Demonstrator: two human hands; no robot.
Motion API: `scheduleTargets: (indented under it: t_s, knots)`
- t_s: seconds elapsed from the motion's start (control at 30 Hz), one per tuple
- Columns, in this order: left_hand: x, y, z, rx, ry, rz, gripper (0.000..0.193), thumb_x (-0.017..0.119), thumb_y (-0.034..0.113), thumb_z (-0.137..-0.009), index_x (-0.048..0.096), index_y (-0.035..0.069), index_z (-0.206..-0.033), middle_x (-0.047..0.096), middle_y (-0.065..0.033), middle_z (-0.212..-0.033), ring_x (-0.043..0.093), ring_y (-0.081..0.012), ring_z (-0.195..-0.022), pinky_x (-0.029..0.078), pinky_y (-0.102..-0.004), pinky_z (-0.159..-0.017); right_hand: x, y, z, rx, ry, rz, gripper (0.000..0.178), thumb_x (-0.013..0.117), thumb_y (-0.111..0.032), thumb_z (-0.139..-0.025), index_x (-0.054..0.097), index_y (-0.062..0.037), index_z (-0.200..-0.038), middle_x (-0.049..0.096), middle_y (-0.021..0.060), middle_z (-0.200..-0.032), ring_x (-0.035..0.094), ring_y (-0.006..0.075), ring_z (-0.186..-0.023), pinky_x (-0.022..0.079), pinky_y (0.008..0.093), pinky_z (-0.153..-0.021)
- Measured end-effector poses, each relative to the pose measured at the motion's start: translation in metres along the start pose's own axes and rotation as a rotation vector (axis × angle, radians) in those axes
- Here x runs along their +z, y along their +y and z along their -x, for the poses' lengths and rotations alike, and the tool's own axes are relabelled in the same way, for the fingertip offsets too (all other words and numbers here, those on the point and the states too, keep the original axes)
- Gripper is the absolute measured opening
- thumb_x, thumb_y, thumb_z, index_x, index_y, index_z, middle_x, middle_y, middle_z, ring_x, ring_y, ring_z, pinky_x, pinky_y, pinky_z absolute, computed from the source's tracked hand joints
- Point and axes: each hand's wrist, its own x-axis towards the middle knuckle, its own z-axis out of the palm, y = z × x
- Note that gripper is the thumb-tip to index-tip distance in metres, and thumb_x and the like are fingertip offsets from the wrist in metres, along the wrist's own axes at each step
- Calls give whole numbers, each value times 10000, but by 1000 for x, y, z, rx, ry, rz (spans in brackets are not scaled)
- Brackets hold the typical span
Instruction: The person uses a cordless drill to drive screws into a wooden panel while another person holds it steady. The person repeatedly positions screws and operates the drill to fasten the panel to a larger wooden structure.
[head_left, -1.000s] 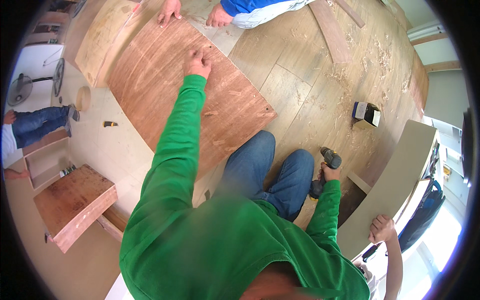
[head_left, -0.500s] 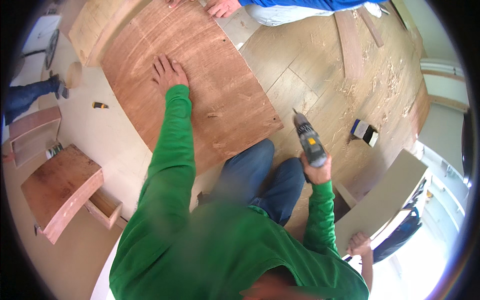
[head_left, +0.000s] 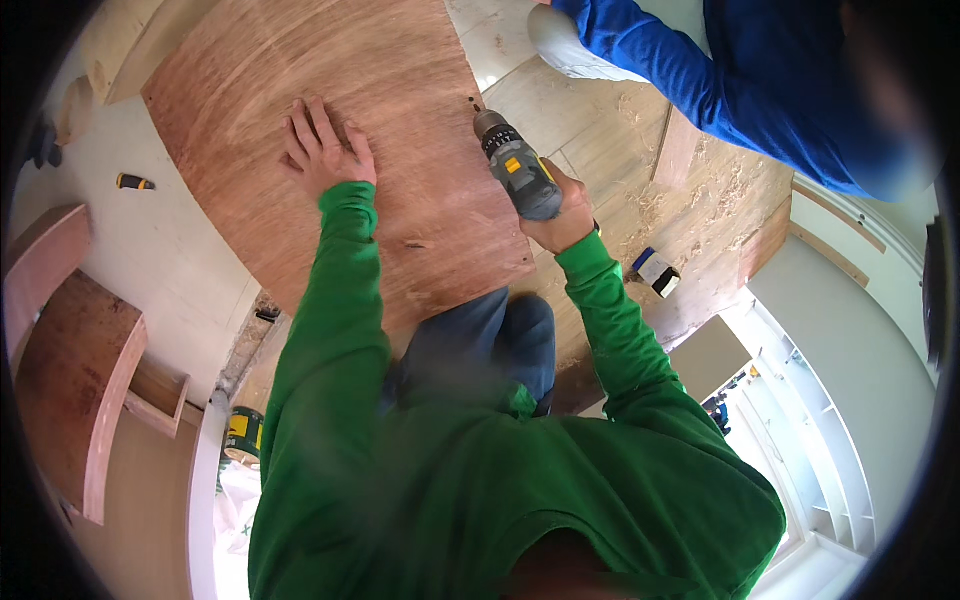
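Observation:
A reddish-brown plywood panel (head_left: pixel 430 190) lies in front of me, its near edge over my knees. My left hand (head_left: pixel 328 150) rests flat on it with the fingers spread. My right hand (head_left: pixel 562 212) is wrapped round the grip of a grey and black power drill (head_left: pixel 518 168) with a yellow patch. The drill points away from me, and its tip is at the panel's right edge, beside a small dark hole. Whether the bit touches the wood I cannot tell. Another dark hole shows at the panel's near right corner.
A person in a blue sleeve (head_left: pixel 660 70) leans in at the far right. Wood shavings and a small blue, white and black box (head_left: pixel 656 272) lie on the tiled floor. At left are a wooden drawer unit (head_left: pixel 80 370), a yellow-black tool (head_left: pixel 135 182) and a tin (head_left: pixel 243 435).
My right hand has carried the drill forward and left, from beside the panel to its right edge. My left hand stays flat on the panel. The blue-sleeved person's hands have left the panel's far edge.

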Motion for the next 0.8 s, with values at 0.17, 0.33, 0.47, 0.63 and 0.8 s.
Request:
scheduleTargets:
  t_s: [0.17, 0.33, 0.47, 0.63, 0.8]
  knots:
    - [0, -1, -1, -22, -21, 47, 676, 475, 511, -1059, 378, 224, -1663, 321, -79, -1751, 282, -361, -1606, 258, -712, -1191, 7, 8, -7, 62, -26, -4, 680, 827, -187, -704, 677, -66, -1356, 771, 225, -963, 750, 442, -965, 599, 493, -866]
    - [0, -1, 0, -27, -37, 51, 671, 482, 504, -1054, 381, 231, -1659, 304, -68, -1759, 285, -367, -1602, 259, -715, -1195, 15, 13, -9, 76, 14, -46, 677, 822, -187, -713, 684, -56, -1363, 769, 246, -974, 744, 458, -975, 595, 509, -890]
    - [0, -1, -1, -16, -16, 69, 671, 486, 496, -1051, 381, 234, -1660, 306, -67, -1758, 288, -373, -1600, 260, -716, -1192, 13, 12, -11, 40, 26, 32, 679, 829, -191, -708, 685, -42, -1355, 769, 256, -978, 752, 453, -968, 603, 500, -872]
    - [-1, -1, -2, -13, -19, 60, 679, 489, 492, -1048, 376, 232, -1665, 311, -71, -1757, 293, -376, -1598, 262, -705, -1187, 9, 4, -19, 61, -15, -58, 659, 826, -190, -717, 689, -37, -1343, 775, 250, -986, 756, 451, -969, 608, 493, -873]
    - [-2, -1, -1, -16, -32, 49, 690, 490, 496, -1045, 365, 234, -1671, 301, -67, -1762, 288, -367, -1602, 246, -689, -1197, 5, -6, -22, 107, -33, -67, 580, 817, -176, -743, 709, -44, -1297, 777, 245, -996, 757, 444, -982, 609, 481, -873]
